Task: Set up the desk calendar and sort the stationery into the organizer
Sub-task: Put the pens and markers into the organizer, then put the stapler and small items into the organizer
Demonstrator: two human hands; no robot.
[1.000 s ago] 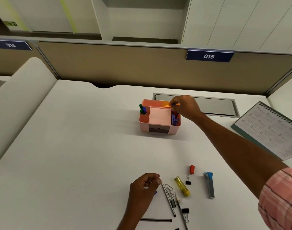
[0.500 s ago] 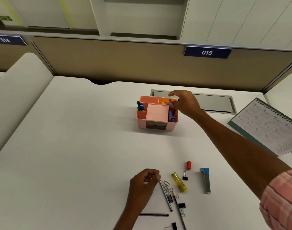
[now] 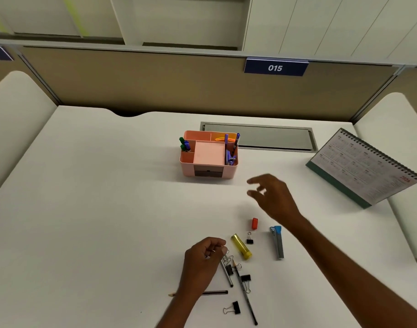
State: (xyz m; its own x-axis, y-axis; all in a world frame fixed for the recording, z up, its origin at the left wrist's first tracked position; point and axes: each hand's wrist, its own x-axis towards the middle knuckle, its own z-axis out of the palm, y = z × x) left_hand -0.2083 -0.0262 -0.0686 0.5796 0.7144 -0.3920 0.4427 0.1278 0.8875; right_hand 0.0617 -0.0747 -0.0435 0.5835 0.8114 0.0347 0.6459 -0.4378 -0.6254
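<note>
The pink organizer (image 3: 187,172) stands mid-desk with green and purple pens, an orange item and purple clips in its compartments. At the right the desk calendar (image 3: 359,166) stands upright. My right hand (image 3: 273,200) hovers open and empty between the organizer and the loose stationery. My left hand (image 3: 202,259) is curled at the pile's left edge, fingertips pinched on a small shiny paper clip. On the desk lie more paper clips (image 3: 228,258), a yellow highlighter (image 3: 241,246), a red eraser (image 3: 254,223), a blue-grey stapler (image 3: 278,242), binder clips (image 3: 246,279) and pencils (image 3: 245,297).
A grey cable-tray lid (image 3: 257,137) is set into the desk behind the organizer. A tan partition (image 3: 155,86) with a "015" sign closes the back. Rounded white dividers (image 3: 15,107) flank both sides.
My right hand let go of the pen in the organizer's right compartment and drew back toward me, now open above the desk. My left hand stayed curled by the paper clips.
</note>
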